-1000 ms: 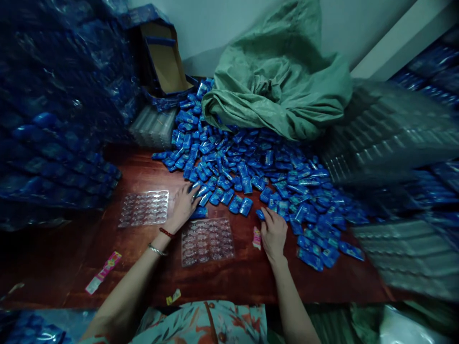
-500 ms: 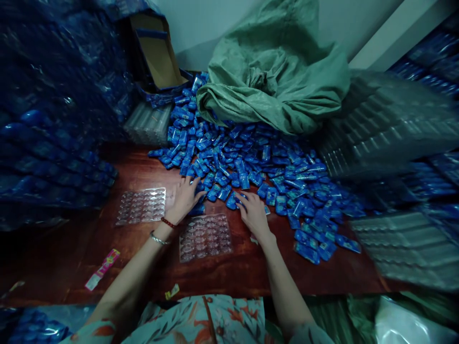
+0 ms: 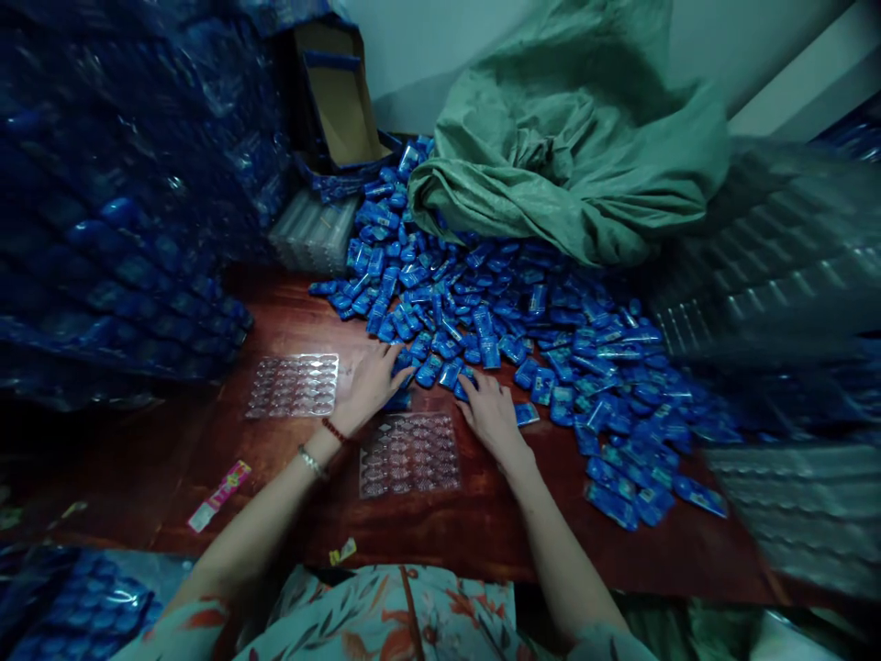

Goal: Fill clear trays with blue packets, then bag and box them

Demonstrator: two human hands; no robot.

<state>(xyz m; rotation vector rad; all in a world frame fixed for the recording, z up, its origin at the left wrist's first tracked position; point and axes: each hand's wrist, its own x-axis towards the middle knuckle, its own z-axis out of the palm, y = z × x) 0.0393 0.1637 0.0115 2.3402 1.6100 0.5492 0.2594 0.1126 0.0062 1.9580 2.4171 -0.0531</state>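
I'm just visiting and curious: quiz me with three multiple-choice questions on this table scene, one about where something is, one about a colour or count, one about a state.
1. Where does the green sack lie?
A. behind the pile of packets
B. on the person's lap
C. under the table

2. What colour are the packets in the pile?
A. red
B. blue
C. yellow

3. How do the clear trays by the hands look?
A. filled with blue packets
B. stacked on the sack
C. lying flat with bare pockets

Answers:
1 A, since the sack slumps at the far edge, past the heap.
2 B, since the whole heap shows blue wrappers.
3 C, since both the left tray and the tray between the arms lie flat on the wooden table with no blue in them, while the left hand and right hand rest at the pile's near edge.
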